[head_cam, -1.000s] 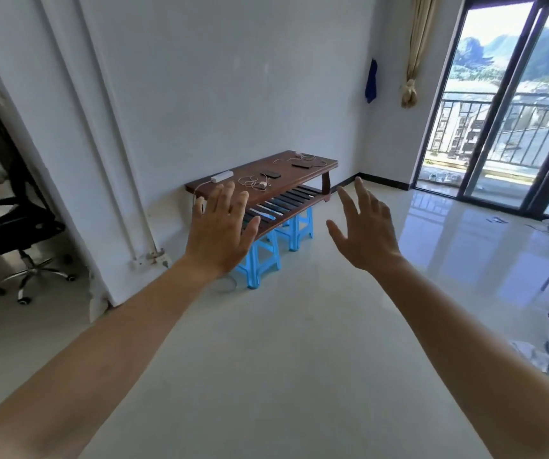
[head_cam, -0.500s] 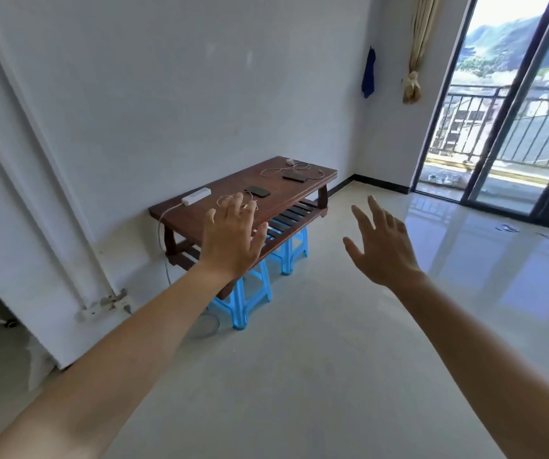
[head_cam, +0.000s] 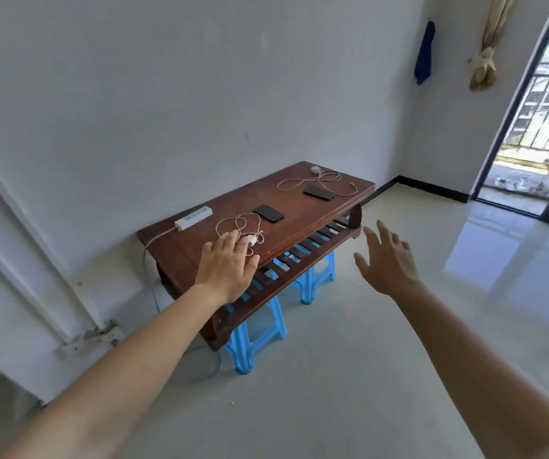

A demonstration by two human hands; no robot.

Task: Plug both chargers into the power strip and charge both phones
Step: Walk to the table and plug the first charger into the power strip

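Chargers lie in two spots on a low, dark wooden counter [head_cam: 303, 207] that stands against a pale wall. The nearer charger [head_cam: 252, 239], a small white block with a loosely coiled pale cable [head_cam: 238, 225], sits toward the near left part of the top. The farther charger [head_cam: 315, 169] sits at the far end, and its cable [head_cam: 319, 183] loops around the far side of a dark phone [head_cam: 319, 193]. A second dark phone [head_cam: 268, 213] lies flat near the middle of the top, just beyond the nearer cable. A white power strip [head_cam: 193, 218] rests along the wall side at the left end, with its cord [head_cam: 153, 240] running off the left edge of the counter and down toward the floor. None of its sockets appears to hold a plug.

Both arms reach forward, bare. The left hand [head_cam: 228, 266] is held palm down with its fingers loosely spread and nothing in it; its fingertips overlap the nearer cable and charger in this view, and whether they touch cannot be told. The right hand [head_cam: 387, 263] is in the air to the right of the counter, off its front edge, fingers spread and empty.

Blue plastic stools [head_cam: 259, 329] stand under the counter's slatted lower shelf [head_cam: 299, 256]. A glass sliding door [head_cam: 538, 134] is at the far right.
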